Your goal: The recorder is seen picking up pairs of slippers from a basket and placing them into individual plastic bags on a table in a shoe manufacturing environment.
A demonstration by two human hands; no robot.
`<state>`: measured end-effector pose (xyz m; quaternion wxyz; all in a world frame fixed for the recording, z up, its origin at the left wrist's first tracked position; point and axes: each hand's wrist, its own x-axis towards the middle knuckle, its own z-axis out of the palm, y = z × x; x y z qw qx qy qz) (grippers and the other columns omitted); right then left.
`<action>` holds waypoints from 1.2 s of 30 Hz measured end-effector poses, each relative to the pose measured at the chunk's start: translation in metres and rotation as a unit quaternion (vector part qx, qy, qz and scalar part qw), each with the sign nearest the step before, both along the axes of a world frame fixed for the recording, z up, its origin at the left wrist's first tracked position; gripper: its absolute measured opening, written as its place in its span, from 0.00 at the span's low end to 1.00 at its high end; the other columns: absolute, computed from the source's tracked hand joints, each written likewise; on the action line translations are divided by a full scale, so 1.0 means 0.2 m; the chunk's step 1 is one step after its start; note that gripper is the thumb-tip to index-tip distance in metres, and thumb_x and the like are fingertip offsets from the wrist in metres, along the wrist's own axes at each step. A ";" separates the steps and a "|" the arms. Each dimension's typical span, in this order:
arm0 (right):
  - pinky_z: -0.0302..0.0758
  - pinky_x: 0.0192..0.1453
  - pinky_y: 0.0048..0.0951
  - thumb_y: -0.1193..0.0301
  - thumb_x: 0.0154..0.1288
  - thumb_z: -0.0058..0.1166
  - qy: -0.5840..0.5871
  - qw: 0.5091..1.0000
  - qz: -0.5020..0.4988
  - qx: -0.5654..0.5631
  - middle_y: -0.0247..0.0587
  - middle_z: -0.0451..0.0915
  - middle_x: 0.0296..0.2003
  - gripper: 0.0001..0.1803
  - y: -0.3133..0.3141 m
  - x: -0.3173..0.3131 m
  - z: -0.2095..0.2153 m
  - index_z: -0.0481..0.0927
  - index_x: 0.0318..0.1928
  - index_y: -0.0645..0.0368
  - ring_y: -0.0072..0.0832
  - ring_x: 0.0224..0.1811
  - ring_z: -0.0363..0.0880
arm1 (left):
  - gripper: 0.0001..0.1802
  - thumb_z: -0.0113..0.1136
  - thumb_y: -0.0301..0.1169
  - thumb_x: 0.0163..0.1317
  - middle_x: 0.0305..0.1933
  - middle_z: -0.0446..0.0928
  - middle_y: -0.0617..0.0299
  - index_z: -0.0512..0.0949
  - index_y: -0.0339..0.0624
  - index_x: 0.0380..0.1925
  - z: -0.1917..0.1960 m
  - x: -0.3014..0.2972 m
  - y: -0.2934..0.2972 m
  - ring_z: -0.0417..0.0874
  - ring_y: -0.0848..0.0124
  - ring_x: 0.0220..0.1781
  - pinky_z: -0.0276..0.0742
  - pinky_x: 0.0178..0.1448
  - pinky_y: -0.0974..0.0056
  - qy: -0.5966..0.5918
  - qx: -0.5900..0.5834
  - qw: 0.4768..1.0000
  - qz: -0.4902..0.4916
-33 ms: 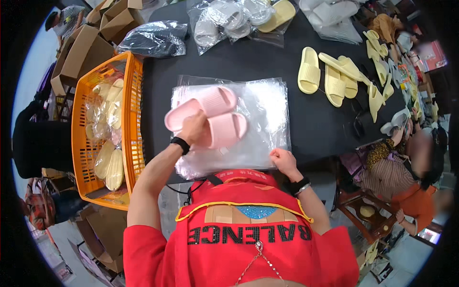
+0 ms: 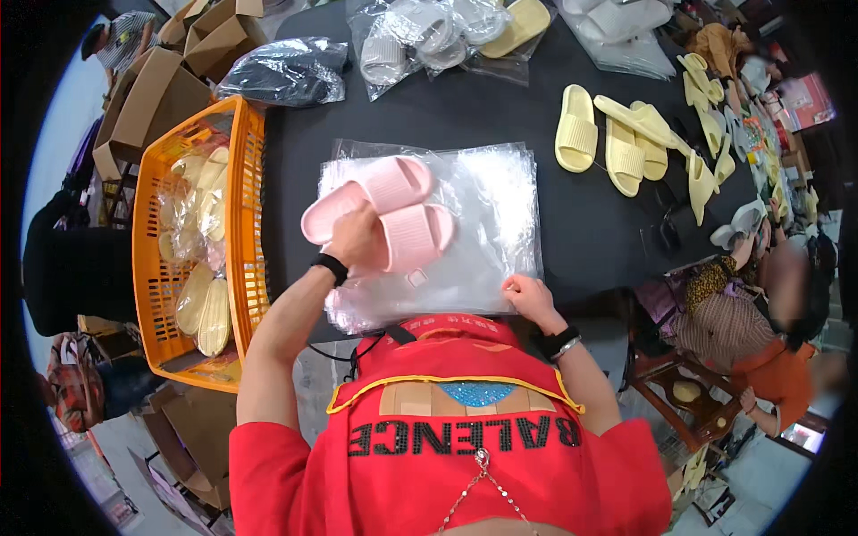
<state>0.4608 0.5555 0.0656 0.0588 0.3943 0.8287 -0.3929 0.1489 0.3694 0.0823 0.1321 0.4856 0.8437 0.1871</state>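
Note:
A pair of pink slide slippers (image 2: 413, 237) is held in my left hand (image 2: 356, 237), its fingers closed around their heel ends. The slippers lie side by side over a stack of clear plastic bags (image 2: 487, 205), toes pointing right. My right hand (image 2: 533, 299) is at the stack's near right corner, thumb and fingers pinched at the edge of a bag. How many layers the pinch takes is too small to tell. A small pale square (image 2: 416, 279) shows on the bags just below the slippers.
On the left stands an orange plastic basket (image 2: 237, 295) with bagged cream slippers. Loose yellow slippers (image 2: 576, 129) lie at the right of the black table (image 2: 304, 125). Bagged grey slippers (image 2: 429, 31) and a dark bagged bundle (image 2: 286, 71) sit at the back. Other people work at right.
My left hand has drawn the pink slippers slightly left. More of the pale square shows beneath them. My right hand stays at the bags' corner.

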 end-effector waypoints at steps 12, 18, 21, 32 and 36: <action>0.70 0.36 0.38 0.59 0.58 0.49 0.165 0.963 -0.122 0.172 0.45 0.77 0.29 0.16 0.38 -0.64 0.09 0.77 0.33 0.60 0.40 0.33 0.76 | 0.13 0.51 0.27 0.50 0.39 0.70 0.50 0.69 0.41 0.38 -0.07 0.00 -0.03 0.76 0.49 0.36 0.73 0.37 0.50 -0.012 -0.046 0.996 0.078; 0.71 0.33 0.30 0.66 0.61 0.47 0.201 0.951 -0.235 -0.017 0.40 0.76 0.27 0.11 0.51 -0.65 -0.02 0.73 0.35 0.62 0.27 0.28 0.76 | 0.15 0.51 0.26 0.50 0.39 0.70 0.49 0.69 0.40 0.41 -0.11 0.01 -0.03 0.76 0.48 0.35 0.73 0.37 0.49 -0.013 -0.036 0.996 0.084; 0.71 0.33 0.28 0.67 0.61 0.47 0.298 0.889 -0.303 -0.170 0.40 0.74 0.32 0.13 0.40 -0.61 0.03 0.68 0.42 0.62 0.25 0.30 0.75 | 0.16 0.51 0.26 0.49 0.40 0.70 0.48 0.68 0.41 0.42 -0.11 0.01 -0.03 0.76 0.48 0.35 0.73 0.37 0.49 -0.017 -0.044 0.996 0.081; 0.69 0.35 0.27 0.72 0.52 0.52 0.182 0.973 -0.086 -0.111 0.45 0.72 0.36 0.13 -0.06 -0.06 -0.05 0.72 0.39 0.64 0.29 0.30 0.70 | 0.11 0.51 0.26 0.44 0.37 0.74 0.43 0.76 0.35 0.30 0.32 0.20 0.23 0.78 0.51 0.29 0.74 0.34 0.52 -0.046 0.004 0.999 -0.011; 0.70 0.34 0.28 0.73 0.52 0.52 0.176 0.981 -0.018 -0.082 0.49 0.73 0.36 0.18 0.03 -0.06 -0.18 0.73 0.45 0.64 0.32 0.28 0.72 | 0.12 0.50 0.27 0.46 0.33 0.73 0.44 0.71 0.31 0.31 0.18 0.35 0.53 0.78 0.51 0.29 0.75 0.32 0.52 -0.044 0.034 0.993 -0.106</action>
